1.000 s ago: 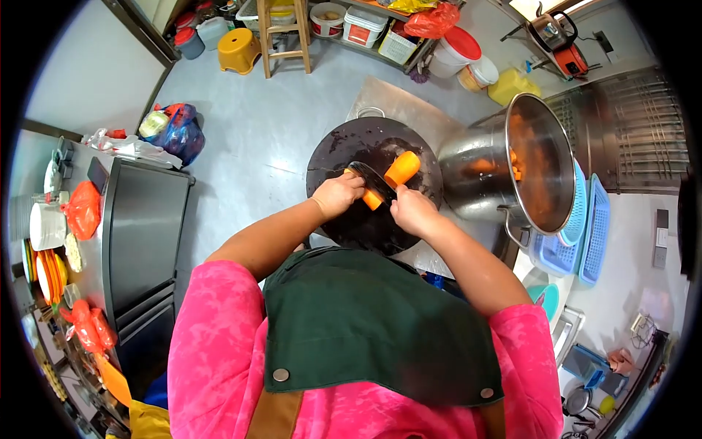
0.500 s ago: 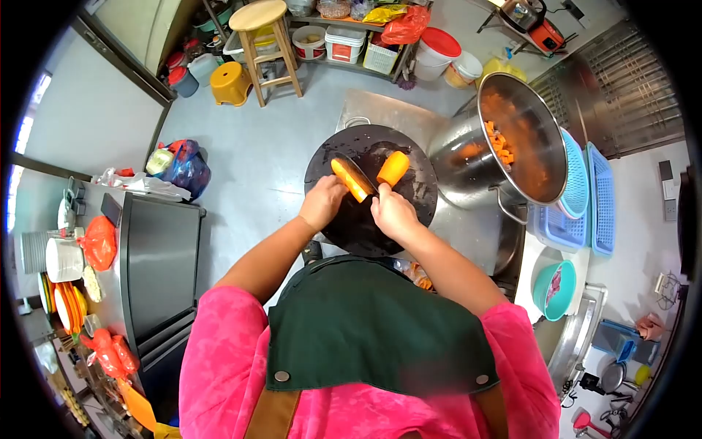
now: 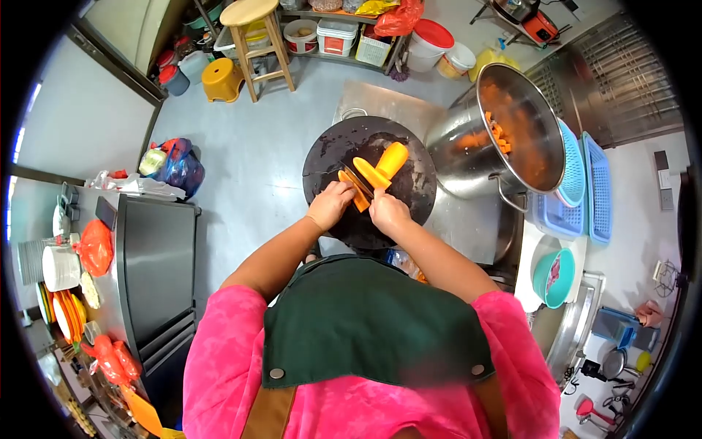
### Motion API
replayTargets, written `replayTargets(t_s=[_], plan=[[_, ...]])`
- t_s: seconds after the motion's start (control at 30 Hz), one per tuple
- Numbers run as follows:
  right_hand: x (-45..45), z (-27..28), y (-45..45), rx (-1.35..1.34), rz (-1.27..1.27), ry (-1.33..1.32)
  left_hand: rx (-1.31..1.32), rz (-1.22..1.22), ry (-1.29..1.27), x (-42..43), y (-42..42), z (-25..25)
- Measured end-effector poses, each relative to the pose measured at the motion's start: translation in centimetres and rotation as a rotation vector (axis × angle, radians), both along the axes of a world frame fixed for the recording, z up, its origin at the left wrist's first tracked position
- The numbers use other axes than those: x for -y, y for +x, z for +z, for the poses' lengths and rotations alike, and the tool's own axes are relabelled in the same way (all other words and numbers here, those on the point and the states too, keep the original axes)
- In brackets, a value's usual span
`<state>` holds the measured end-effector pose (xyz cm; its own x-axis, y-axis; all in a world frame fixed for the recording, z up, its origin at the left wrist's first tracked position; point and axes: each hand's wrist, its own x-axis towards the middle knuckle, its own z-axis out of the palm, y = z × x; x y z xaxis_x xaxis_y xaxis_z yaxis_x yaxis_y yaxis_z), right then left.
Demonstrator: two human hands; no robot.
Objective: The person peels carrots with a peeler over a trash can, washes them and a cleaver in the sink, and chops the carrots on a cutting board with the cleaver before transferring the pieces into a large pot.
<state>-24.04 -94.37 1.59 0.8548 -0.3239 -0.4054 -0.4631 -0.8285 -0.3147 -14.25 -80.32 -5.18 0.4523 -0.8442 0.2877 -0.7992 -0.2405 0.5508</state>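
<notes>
On the round dark board (image 3: 329,150), my left hand (image 3: 331,204) has its fingers closed on an orange carrot piece (image 3: 360,200). My right hand (image 3: 389,212) is wrapped round the handle of a knife (image 3: 356,178), whose dark blade stands between that piece and a split-off carrot piece (image 3: 371,173). The split-off piece leans toward a thicker carrot piece (image 3: 393,157) lying behind it. The knife's handle is mostly hidden in my right hand.
Right of the board stands a tall steel pot (image 3: 468,157) with orange chunks inside. Blue baskets (image 3: 598,192) and a teal bowl (image 3: 553,278) are farther right. A steel cabinet (image 3: 157,263) stands left. A wooden stool (image 3: 252,11) and yellow stool (image 3: 221,80) are at the back.
The carrot under the knife has come apart into two pieces, one now on the blade's right side. The view has shifted, and the board and pot appear slightly higher than half a second ago.
</notes>
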Motion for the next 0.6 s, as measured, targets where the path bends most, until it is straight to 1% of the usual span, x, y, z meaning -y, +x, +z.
replayTargets(t_s=[0.1,0.13,0.2,0.23,0.27,0.33,0.4,0.47,0.5,0.53,0.6], plan=[[1.8,-0.3,-0.4,0.049,-0.057,0.022,0.158,-0.027,-0.036,0.5,0.7,0.4],[2.3,0.0,-0.8,0.093,-0.126,0.034,0.159,-0.031,-0.038,1.0,1.1,1.1],[3.4,0.9,-1.6,0.119,-0.186,0.055,0.243,-0.157,0.124,1.6,1.9,2.5],[3.8,0.9,-2.0,0.140,-0.169,0.056,0.119,-0.243,0.288,1.9,2.5,2.6],[3.8,0.9,-2.4,0.137,-0.174,0.060,0.117,-0.249,0.291,2.0,2.7,2.7],[3.8,1.4,-2.8,0.110,-0.158,0.056,-0.160,-0.395,0.516,2.3,3.3,3.3],[3.5,1.4,-3.4,0.117,-0.160,0.053,-0.162,-0.374,0.507,1.9,3.5,2.4],[2.9,1.9,-3.8,0.075,-0.121,0.075,0.019,-0.147,0.148,1.5,3.6,2.8],[2.6,2.3,-3.9,0.065,-0.088,0.055,0.006,-0.026,0.065,1.0,3.2,3.0],[2.3,2.7,-3.8,0.065,-0.088,0.058,0.006,-0.026,0.069,0.4,2.7,2.6],[1.6,3.1,-3.4,0.146,-0.012,0.007,-0.015,-0.001,0.018,-1.1,1.7,1.1]])
